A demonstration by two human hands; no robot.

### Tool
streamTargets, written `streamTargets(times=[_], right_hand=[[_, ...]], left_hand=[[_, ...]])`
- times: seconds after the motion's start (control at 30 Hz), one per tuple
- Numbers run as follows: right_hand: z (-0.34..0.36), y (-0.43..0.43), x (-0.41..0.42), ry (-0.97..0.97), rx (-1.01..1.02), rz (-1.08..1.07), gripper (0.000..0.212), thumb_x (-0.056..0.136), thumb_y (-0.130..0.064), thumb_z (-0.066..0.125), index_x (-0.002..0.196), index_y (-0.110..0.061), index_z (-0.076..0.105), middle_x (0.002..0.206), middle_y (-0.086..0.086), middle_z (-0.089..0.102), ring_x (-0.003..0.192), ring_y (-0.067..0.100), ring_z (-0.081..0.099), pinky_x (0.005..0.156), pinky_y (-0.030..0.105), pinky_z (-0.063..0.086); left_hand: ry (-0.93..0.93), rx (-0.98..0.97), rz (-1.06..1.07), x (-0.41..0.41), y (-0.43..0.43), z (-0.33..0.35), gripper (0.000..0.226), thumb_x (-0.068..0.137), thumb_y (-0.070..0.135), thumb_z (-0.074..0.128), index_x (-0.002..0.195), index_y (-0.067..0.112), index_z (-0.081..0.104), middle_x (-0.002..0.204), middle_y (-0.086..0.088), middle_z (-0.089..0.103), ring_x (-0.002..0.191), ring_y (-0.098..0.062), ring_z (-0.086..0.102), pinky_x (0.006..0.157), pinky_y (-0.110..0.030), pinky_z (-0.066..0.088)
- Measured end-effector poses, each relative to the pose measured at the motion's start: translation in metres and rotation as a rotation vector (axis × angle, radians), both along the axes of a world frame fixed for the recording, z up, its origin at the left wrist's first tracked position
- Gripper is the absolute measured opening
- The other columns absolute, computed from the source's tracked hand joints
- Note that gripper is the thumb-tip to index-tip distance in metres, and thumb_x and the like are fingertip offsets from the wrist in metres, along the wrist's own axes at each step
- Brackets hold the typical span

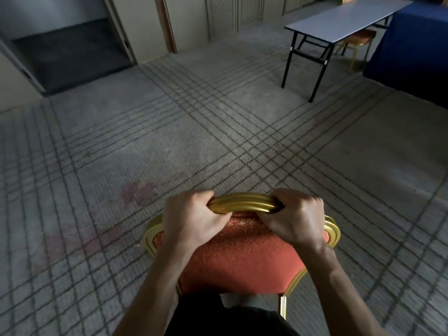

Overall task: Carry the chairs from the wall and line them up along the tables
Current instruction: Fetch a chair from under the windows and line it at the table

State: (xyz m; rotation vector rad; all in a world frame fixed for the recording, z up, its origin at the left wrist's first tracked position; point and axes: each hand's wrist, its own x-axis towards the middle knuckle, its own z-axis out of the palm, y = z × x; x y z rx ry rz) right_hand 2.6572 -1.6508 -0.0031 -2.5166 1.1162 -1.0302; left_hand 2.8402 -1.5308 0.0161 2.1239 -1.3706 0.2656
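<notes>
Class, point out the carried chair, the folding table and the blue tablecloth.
chair [242,253], head view, red upholstery.
folding table [349,18], head view, grey top.
blue tablecloth [417,44], head view, hanging side.

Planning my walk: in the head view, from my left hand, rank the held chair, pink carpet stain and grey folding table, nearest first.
1. Chair: its top rail in the left hand.
2. Pink stain: carpet, just left.
3. Folding table: far ahead, right.
</notes>
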Motion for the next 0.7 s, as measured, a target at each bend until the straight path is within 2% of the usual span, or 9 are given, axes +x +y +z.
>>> streamTargets(times=[0.23,0.43,0.6,0.7], right_hand=[[0.014,-0.134,0.063,0.035,-0.023,-0.024,0.027,0.065,-0.045,0.061,0.060,-0.018,0.060,0.057,-0.005,0.059,0.054,0.020,0.057,0.051,0.029,0.043],[0.001,-0.259,0.137,0.074,0.000,-0.057,0.027,0.066,-0.046,0.062,0.062,-0.020,0.061,0.057,-0.006,0.060,0.054,0.020,0.059,0.052,0.032,0.049],[0.005,-0.372,0.189,0.087,-0.026,-0.176,0.030,0.068,-0.047,0.063,0.060,-0.018,0.059,0.057,-0.005,0.061,0.052,0.022,0.060,0.049,0.033,0.050],[0.019,-0.418,0.204,0.090,-0.019,-0.211,0.032,0.069,-0.047,0.064,0.060,-0.017,0.057,0.057,-0.005,0.060,0.052,0.022,0.060,0.050,0.033,0.050]], left_hand=[[0.009,0.001,0.007,0.062,-0.136,0.010,0.061,0.058,0.042,0.084,0.053,0.020,0.028,0.045,-0.001,0.046,0.043,-0.026,0.051,0.047,-0.028,0.037],[0.020,0.037,-0.012,0.141,-0.269,-0.016,0.053,0.061,0.046,0.083,0.053,0.010,0.046,0.046,-0.001,0.051,0.045,-0.028,0.052,0.048,-0.030,0.035],[0.025,0.026,-0.132,0.205,-0.407,-0.008,0.061,0.061,0.048,0.086,0.050,0.022,0.031,0.049,0.000,0.055,0.050,-0.026,0.058,0.051,-0.025,0.032],[0.049,0.055,-0.175,0.224,-0.457,0.002,0.054,0.062,0.051,0.082,0.050,0.021,0.039,0.052,0.001,0.058,0.053,-0.025,0.061,0.053,-0.025,0.033]])
